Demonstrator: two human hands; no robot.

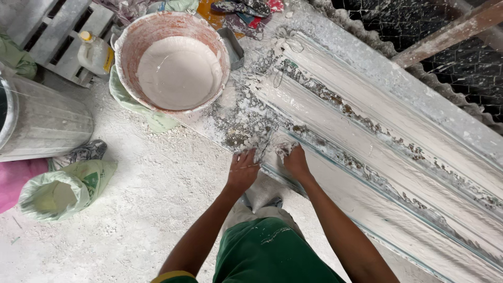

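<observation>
My left hand (243,169) and my right hand (296,161) both press on a plaster-soaked wad of fibre (272,144) at the near edge of a long white plaster mould (377,131). The fingers of each hand are curled into the wet white clump. The mould runs diagonally from the upper middle to the lower right, with ridged channels and brown-flecked bands. A large round basin (124,47) with a pinkish rim holds smooth white plaster (178,73) just left of the mould's far end.
A grey metal drum (42,120) lies at the left. An open green sack (68,188) of white powder rests on the dusty floor. A plastic jug (94,52) sits on a grey pallet. Wire mesh and a wooden beam (450,31) stand at upper right.
</observation>
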